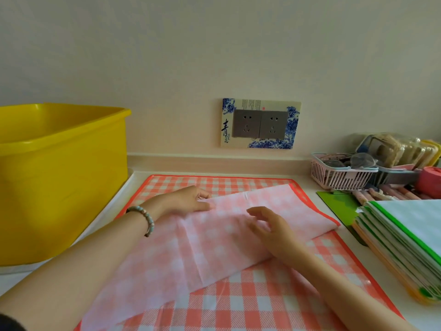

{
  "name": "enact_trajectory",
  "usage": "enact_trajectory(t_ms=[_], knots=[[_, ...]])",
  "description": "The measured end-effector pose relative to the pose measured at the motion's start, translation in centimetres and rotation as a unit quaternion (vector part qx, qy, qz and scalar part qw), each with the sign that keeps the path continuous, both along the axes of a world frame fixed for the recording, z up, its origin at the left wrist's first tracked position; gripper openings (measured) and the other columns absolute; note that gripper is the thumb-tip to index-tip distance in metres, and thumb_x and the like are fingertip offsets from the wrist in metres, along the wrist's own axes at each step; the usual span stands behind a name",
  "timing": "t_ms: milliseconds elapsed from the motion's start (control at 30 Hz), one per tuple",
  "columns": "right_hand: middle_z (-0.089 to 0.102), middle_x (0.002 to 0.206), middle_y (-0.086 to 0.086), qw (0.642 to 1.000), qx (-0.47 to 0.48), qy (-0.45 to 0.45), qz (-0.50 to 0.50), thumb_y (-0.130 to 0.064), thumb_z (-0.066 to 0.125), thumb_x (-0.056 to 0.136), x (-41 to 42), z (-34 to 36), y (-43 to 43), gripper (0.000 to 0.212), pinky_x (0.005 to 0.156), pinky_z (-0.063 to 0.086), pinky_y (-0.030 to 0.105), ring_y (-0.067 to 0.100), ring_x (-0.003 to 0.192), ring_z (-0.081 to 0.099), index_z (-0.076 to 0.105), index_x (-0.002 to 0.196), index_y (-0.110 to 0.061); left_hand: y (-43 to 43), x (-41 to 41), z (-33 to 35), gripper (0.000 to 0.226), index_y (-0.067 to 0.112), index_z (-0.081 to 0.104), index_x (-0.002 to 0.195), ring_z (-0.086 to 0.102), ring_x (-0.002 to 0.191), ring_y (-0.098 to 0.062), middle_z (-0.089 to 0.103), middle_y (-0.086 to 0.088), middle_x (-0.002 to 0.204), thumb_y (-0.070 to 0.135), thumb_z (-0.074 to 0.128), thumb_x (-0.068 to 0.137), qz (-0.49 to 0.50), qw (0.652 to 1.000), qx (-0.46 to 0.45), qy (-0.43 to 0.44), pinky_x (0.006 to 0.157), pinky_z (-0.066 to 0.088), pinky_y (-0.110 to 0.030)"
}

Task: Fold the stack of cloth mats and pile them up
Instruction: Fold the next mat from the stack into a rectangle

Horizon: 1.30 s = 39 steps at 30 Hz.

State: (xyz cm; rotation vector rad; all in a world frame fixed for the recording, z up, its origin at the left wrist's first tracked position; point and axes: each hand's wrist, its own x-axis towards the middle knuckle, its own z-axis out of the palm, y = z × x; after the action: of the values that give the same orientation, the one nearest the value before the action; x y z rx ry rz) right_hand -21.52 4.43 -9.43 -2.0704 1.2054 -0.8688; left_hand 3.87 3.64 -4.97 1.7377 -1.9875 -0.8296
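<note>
An orange-and-white checked cloth mat (274, 295) lies spread on the counter. Its far right part is folded over diagonally, showing the pale pink underside (191, 235). My left hand (191, 199), with a bead bracelet on the wrist, holds the folded flap's upper left edge between thumb and fingers. My right hand (269, 230) hovers or rests over the middle of the flap with fingers spread and relaxed. A stack of mats (410, 242) with green and orange edges sits at the right.
A large yellow plastic tub (59, 175) stands at the left on the counter. A pink basket (343, 173) with small items, packets and pens crowds the back right corner. A double wall socket (260, 124) is on the wall behind.
</note>
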Motion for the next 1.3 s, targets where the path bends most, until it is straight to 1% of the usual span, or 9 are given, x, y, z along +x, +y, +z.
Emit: enact_trajectory(t_ms=[33, 133, 433, 600, 733, 933, 1033, 1167, 1300], knots=[[0.058, 0.109, -0.021, 1.0, -0.006, -0.011, -0.005, -0.028, 0.061, 0.089, -0.2, 0.1, -0.1, 0.025, 0.088, 0.037, 0.016, 0.0, 0.105, 0.054, 0.058, 0.113, -0.03, 0.6, 0.3, -0.2, 0.018, 0.027, 0.065, 0.107, 0.057, 0.061, -0.001, 0.063, 0.017, 0.098, 0.034, 0.059, 0.091, 0.014, 1.0, -0.011, 0.017, 0.054, 0.044, -0.015], [0.057, 0.105, -0.024, 1.0, -0.016, -0.022, -0.006, -0.025, 0.062, 0.088, -0.9, 0.4, -0.3, 0.021, 0.076, 0.038, 0.009, 0.0, 0.099, 0.055, 0.056, 0.105, -0.035, 2.4, 0.9, -0.9, 0.016, 0.016, 0.063, 0.107, 0.062, 0.093, -0.015, 0.066, 0.0, 0.111, 0.023, 0.054, 0.096, 0.065, 0.992, -0.045, 0.101, 0.082, 0.047, -0.026], [0.058, 0.091, -0.01, 0.999, 0.032, 0.012, -0.024, -0.038, 0.065, 0.084, -1.1, 0.6, 0.0, 0.021, 0.059, 0.048, 0.024, 0.013, 0.071, 0.061, 0.052, 0.099, -0.031, 5.9, -0.9, -3.2, 0.014, 0.025, 0.057, 0.093, 0.048, 0.071, -0.011, 0.055, -0.001, 0.091, 0.021, 0.045, 0.099, 0.226, 0.94, -0.134, 0.216, 0.052, 0.035, -0.015], [0.07, 0.067, -0.002, 0.994, 0.105, 0.022, -0.024, -0.05, 0.063, 0.081, -1.2, 1.2, 0.4, 0.033, 0.04, 0.039, 0.018, 0.012, 0.047, 0.061, 0.044, 0.091, -0.025, 6.0, -2.8, -3.7, 0.02, 0.009, 0.056, 0.104, 0.043, 0.048, -0.011, 0.048, -0.003, 0.073, 0.022, 0.042, 0.1, 0.32, 0.896, -0.121, 0.282, 0.036, 0.03, -0.014], [0.069, 0.076, 0.0, 0.983, 0.179, -0.016, -0.037, -0.046, 0.074, 0.073, -1.6, 1.6, 0.5, 0.044, 0.043, 0.041, 0.021, 0.009, 0.047, 0.054, 0.044, 0.094, -0.022, 6.0, -3.7, -3.9, 0.026, 0.005, 0.052, 0.114, 0.051, 0.075, -0.018, 0.055, -0.007, 0.096, 0.024, 0.044, 0.098, 0.346, 0.887, -0.108, 0.286, 0.056, 0.042, -0.026], [0.067, 0.074, 0.0, 0.986, 0.164, 0.023, -0.007, -0.033, 0.075, 0.076, -2.1, 1.6, 0.3, 0.038, 0.036, 0.037, 0.017, 0.003, 0.033, 0.049, 0.045, 0.092, -0.017, 8.7, -2.2, -3.3, 0.072, 0.02, 0.022, 0.144, 0.051, 0.108, -0.015, 0.039, 0.003, 0.135, 0.031, 0.064, 0.088, 0.24, 0.958, -0.097, 0.126, 0.086, 0.04, -0.026], [0.066, 0.075, 0.002, 0.987, 0.152, 0.049, 0.003, -0.032, 0.074, 0.078, -2.0, 1.8, 0.2, 0.034, 0.037, 0.037, 0.017, 0.005, 0.037, 0.05, 0.047, 0.092, -0.017, 11.0, -1.3, -3.0, 0.043, 0.038, 0.048, 0.123, 0.048, 0.098, 0.007, 0.045, 0.02, 0.127, 0.03, 0.067, 0.086, 0.139, 0.977, -0.16, 0.007, 0.084, 0.038, -0.017], [0.065, 0.083, 0.0, 0.989, 0.105, 0.104, 0.022, -0.023, 0.061, 0.089, -2.6, 2.4, 0.1, 0.014, 0.039, 0.038, 0.015, 0.008, 0.048, 0.054, 0.048, 0.092, -0.021, 14.2, -0.4, -2.7, 0.024, 0.053, 0.054, 0.103, 0.042, 0.103, 0.021, 0.051, 0.034, 0.109, 0.048, 0.065, 0.082, 0.041, 0.988, -0.131, -0.071, 0.083, 0.033, -0.007], [0.062, 0.095, -0.006, 0.983, 0.056, 0.156, 0.073, -0.011, 0.051, 0.094, -3.7, 3.1, 0.9, 0.022, 0.053, 0.045, 0.013, 0.009, 0.076, 0.064, 0.051, 0.094, -0.033, 16.2, 0.1, -2.6, 0.061, 0.054, 0.044, 0.127, 0.033, 0.118, 0.016, 0.037, 0.037, 0.127, 0.075, 0.053, 0.071, -0.003, 0.99, -0.06, -0.124, 0.097, 0.023, -0.01]])
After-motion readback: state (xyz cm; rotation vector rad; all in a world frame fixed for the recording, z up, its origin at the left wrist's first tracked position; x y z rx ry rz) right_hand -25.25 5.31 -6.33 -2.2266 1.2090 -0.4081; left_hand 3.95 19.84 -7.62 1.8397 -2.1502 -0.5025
